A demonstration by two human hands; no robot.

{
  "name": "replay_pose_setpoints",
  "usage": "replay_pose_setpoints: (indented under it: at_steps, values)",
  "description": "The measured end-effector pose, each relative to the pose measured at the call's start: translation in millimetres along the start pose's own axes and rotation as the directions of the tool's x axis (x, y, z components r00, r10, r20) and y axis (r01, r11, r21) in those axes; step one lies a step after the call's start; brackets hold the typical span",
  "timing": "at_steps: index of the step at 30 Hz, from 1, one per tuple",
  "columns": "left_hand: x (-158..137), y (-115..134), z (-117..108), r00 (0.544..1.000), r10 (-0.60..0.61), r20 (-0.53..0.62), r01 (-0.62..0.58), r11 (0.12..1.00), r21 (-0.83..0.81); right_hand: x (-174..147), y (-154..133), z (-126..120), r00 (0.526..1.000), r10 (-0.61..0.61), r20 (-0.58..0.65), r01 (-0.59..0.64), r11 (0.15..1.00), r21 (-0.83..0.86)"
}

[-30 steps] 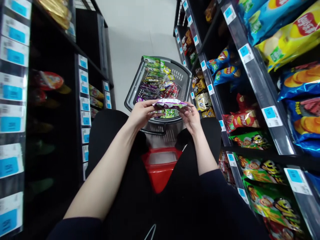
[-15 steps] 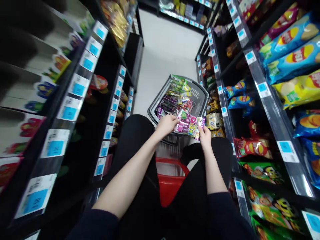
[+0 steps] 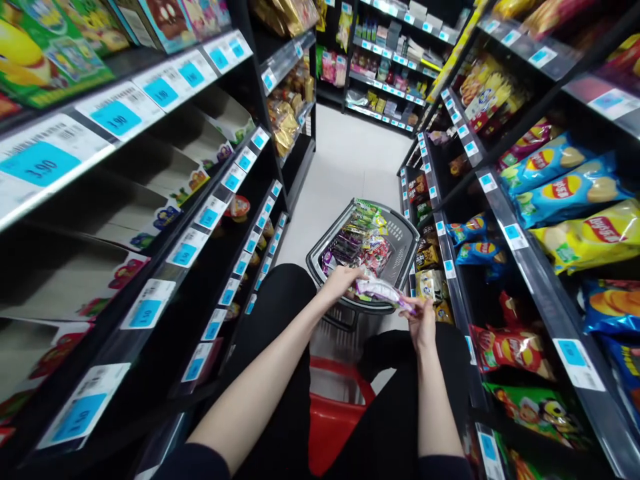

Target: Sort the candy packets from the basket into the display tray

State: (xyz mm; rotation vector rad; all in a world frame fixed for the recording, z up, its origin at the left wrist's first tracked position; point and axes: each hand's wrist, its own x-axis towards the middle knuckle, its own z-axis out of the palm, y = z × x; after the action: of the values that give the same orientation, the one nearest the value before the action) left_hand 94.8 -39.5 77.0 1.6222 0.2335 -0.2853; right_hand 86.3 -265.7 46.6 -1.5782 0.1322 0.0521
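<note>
Between my two hands is a purple and white candy bag [image 3: 380,291], tilted so that it shows mostly edge-on. My left hand [image 3: 345,281] pinches its left end, and my right hand [image 3: 421,319] grips the right end. Just beyond the bag stands a grey shopping basket [image 3: 403,257] with a perforated wall. Inside it lie green packets [image 3: 366,215], dark purple packets [image 3: 347,241] and red and white packets [image 3: 374,255]. The held bag overlaps the basket's near rim in the view.
Red plastic [image 3: 334,420] shows between my black-clad legs. Shelves with blue price tags [image 3: 185,250] rise on the left. On the right, shelves hold blue chip bags [image 3: 565,193] and red chip bags [image 3: 515,350]. Pale aisle floor [image 3: 345,153] runs to a far shelf [image 3: 385,87].
The candy bag has turned from its printed front facing up to nearly edge-on, with both hands still on it. The view has tipped upward, showing more of the far shelves.
</note>
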Motion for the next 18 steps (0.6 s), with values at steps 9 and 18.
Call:
replay_pose_setpoints:
  at_steps: [9, 18]
  values:
    - [2, -10, 9, 0.987, 0.145, -0.064, -0.149, 0.987, -0.066, 3, 11, 4, 1.0, -0.007, -0.022, 0.008, 0.999, 0.042]
    - [5, -6, 6, 0.98, 0.183, -0.076, -0.189, 0.979, -0.073, 7, 11, 1, 0.997, -0.051, -0.057, 0.051, 0.999, -0.007]
